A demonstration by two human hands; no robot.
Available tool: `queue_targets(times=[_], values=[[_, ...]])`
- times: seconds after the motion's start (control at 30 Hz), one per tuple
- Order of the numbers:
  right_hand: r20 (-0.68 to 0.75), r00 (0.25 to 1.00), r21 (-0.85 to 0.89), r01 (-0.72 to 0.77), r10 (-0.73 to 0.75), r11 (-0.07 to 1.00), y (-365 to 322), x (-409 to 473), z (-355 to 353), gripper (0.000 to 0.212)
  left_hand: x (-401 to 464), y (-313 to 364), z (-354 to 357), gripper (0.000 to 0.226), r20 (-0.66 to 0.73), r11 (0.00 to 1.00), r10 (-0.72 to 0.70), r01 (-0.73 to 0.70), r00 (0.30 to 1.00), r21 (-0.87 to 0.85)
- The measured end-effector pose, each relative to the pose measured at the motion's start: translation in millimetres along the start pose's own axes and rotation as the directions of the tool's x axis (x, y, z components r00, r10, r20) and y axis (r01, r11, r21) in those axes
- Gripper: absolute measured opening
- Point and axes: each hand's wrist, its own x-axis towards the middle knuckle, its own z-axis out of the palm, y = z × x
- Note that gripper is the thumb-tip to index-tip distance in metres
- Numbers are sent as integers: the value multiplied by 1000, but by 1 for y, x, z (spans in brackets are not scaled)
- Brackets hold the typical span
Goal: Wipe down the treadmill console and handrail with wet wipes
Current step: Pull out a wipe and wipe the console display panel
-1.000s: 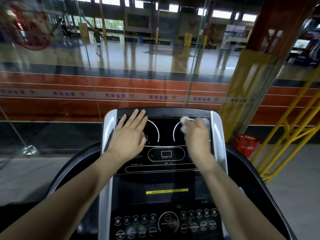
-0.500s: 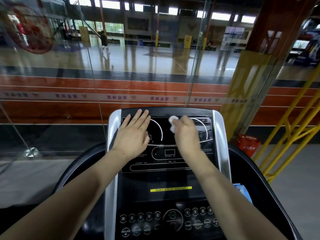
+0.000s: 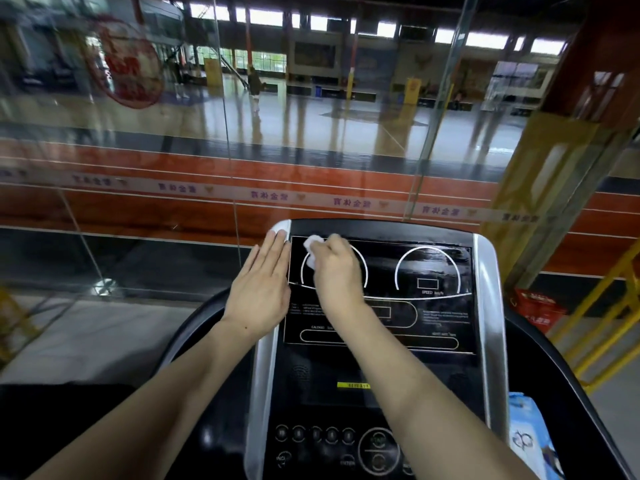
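Treadmill console (image 3: 433, 323): black display panel with silver side trims, white arc dials and a row of buttons below, facing a glass wall. Wet wipe (image 3: 311, 249): white, bunched, pressed on the upper left dial of the console. Right hand (image 3: 337, 271): grip clamped round the wet wipe, fingers curled, forearm crossing the panel. Left hand (image 3: 261, 292): fingers straight and together, grip apart, lying flat on the left silver trim (image 3: 258, 393), just beside the right hand. Wipes packet (image 3: 530, 441): blue and white, at the console's lower right edge. Handrail (image 3: 568, 375): black, curving off both sides.
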Motion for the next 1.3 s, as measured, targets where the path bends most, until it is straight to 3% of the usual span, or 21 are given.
queue_targets(times=[0.1,0.13,0.3,0.4,0.5,0.57,0.67,0.87,1.1,1.3], values=[[58,996,-35,76,-74,997,-15,4,6,31,1,-6,4,69,-29,999,30,-31,999,-34],[21,996,-121,88,-86,989,-14,3,-2,24,0,-8,4,69,-33,999,41,-42,999,-32],[-77,993,-151,-102,91,983,17,-2,-24,31,-8,-11,8,62,-81,999,7,-11,997,-48],[-92,992,-109,-97,88,989,4,2,-7,26,-13,-10,10,62,-107,999,-11,5,994,-51],[-39,998,-118,41,-46,992,-19,0,14,25,-13,-12,10,61,-128,1000,-5,1,992,-28],[22,996,-21,84,-83,996,-25,-9,20,20,-12,-12,10,59,-118,1000,-12,9,993,-24],[-1,977,-152,210,-213,966,3,-20,11,22,-13,-12,11,64,-84,1000,-8,6,996,-19],[-116,993,-148,-52,34,988,31,-17,-12,25,-11,-8,11,66,-16,999,-41,40,999,-28],[-29,981,-171,185,-193,968,-12,-16,12,23,-10,-4,7,67,7,998,-58,57,998,29],[-104,985,-211,112,-136,971,52,-22,-38,35,6,31,0,66,-14,999,-34,34,999,15]])
